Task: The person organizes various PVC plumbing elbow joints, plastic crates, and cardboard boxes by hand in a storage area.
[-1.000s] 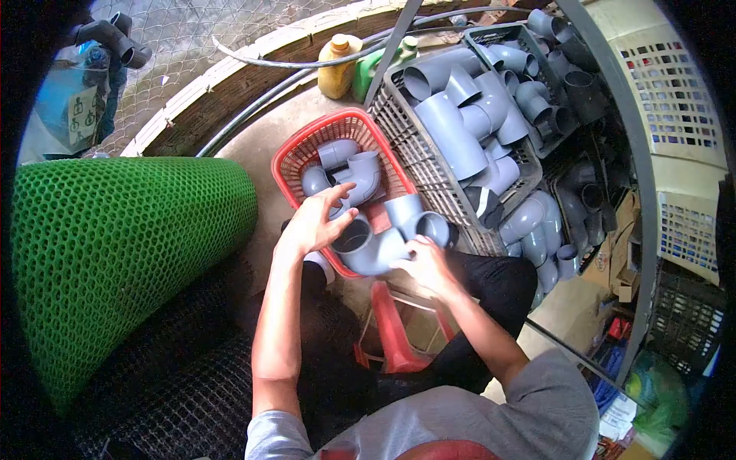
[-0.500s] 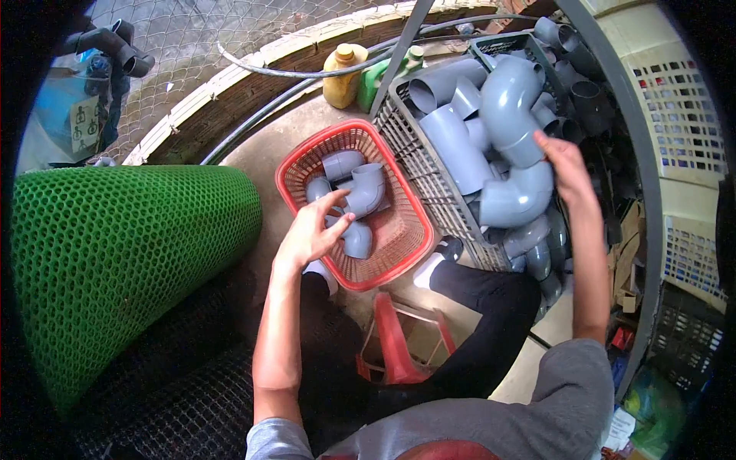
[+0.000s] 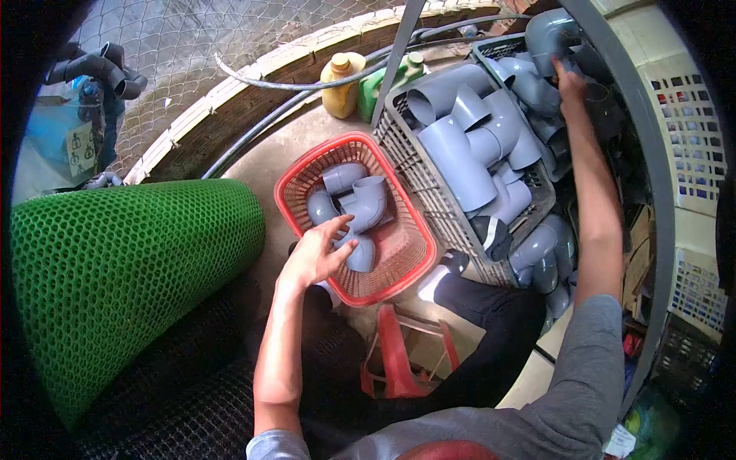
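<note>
My left hand hovers over the near left side of a red plastic basket, fingers spread and holding nothing. Inside the basket lie several grey pipe fittings, among them a pipe elbow just beyond my fingertips. Reaching far out to the upper right, my right hand is closed on the lower end of a large grey pipe elbow. That elbow is over the dark heap behind the crates; its far side is partly hidden. Nearer me, a dark grey crate is filled with pipe tees and elbows.
Rolled green plastic mesh lies at the left. A yellow jug and a green jug stand by the low wall. A red stool sits between my legs. A grey metal post rises at the right.
My right hand has carried the large elbow from above the crate up and away to the back right. The crate's fittings are uncovered now. My left hand has barely moved.
</note>
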The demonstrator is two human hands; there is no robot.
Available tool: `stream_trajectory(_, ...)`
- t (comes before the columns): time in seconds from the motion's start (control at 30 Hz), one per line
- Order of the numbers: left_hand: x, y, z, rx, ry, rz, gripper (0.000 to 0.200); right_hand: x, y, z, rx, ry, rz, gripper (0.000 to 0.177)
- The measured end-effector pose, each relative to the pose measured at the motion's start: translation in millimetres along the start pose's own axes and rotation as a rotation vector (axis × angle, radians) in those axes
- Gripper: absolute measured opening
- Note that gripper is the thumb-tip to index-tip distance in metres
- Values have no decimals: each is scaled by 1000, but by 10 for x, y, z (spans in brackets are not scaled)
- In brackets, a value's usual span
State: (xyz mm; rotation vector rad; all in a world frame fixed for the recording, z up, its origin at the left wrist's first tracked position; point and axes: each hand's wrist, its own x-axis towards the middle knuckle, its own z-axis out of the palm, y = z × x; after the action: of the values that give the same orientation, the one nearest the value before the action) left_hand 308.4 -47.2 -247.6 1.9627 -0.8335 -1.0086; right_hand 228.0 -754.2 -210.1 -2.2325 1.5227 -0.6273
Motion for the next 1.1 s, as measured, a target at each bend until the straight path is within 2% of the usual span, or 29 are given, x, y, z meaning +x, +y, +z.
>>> stream_trajectory(0.07,10,35,-6,-14,-8,-7,56,-131,30,115,33,13,73,67)
stream_trajectory(0.13,4,43,0,-26,-16,-13,56,-688,-200,153,310,-4,53,67)
stream_trajectory(0.23,-17,30,-24,-8,-6,7,56,-800,-257,117,388,-1,-14,70)
stream_trajectory(0.37,-87,51,-85,1,4,-5,57,-515,-193,-96,149,-56,123,79)
stream_trajectory(0.43,-116,65,-113,-1,6,-40,57,-281,-68,-183,305,96,288,89)
stream_trajectory(0.47,-120,56,-121,-3,4,-40,57,-256,4,-241,302,97,288,89)
stream_trajectory(0.53,-132,41,-105,20,17,-22,55,-195,128,-389,800,90,253,74)
stream_trajectory(0.57,-123,32,-85,12,19,-20,55,-75,297,-440,794,89,247,74)
stream_trajectory(0.63,-58,11,-30,24,-6,7,56,170,651,-491,434,-227,-201,87)
stream_trajectory(0.67,-31,0,14,-30,-30,-14,56,-534,-55,-727,-493,-26,-308,96)
stream_trajectory(0.7,-15,16,34,-26,-33,-11,56,-323,176,-630,-492,-23,-303,96)
stream_trajectory(0.77,-7,54,57,1,-48,30,56,187,717,-273,-467,140,-507,90)
stream_trajectory(0.8,-14,69,51,2,-46,33,56,263,792,-209,290,8,-197,81)
stream_trajectory(0.83,-26,84,38,-24,-39,7,56,423,977,-142,291,11,-200,81)
stream_trajectory(0.87,-33,92,26,-52,-30,-20,56,644,1223,-78,240,98,-215,71)
stream_trajectory(0.9,-39,89,7,-52,-26,-20,56,646,1209,-75,188,183,-227,62)
stream_trajectory(0.93,-51,79,-7,-37,-17,-21,56,673,1228,-202,189,179,-230,62)
stream_trajectory(1.0,-82,47,-12,-17,-19,-29,56,354,1052,-742,-770,132,-150,49)
stream_trajectory(1.03,-94,37,-6,-5,-24,-28,56,317,1111,-758,-773,128,-146,49)
stream_trajectory(1.1,-96,29,-6,3,-22,-20,56,411,1220,-845,-133,311,-40,47)
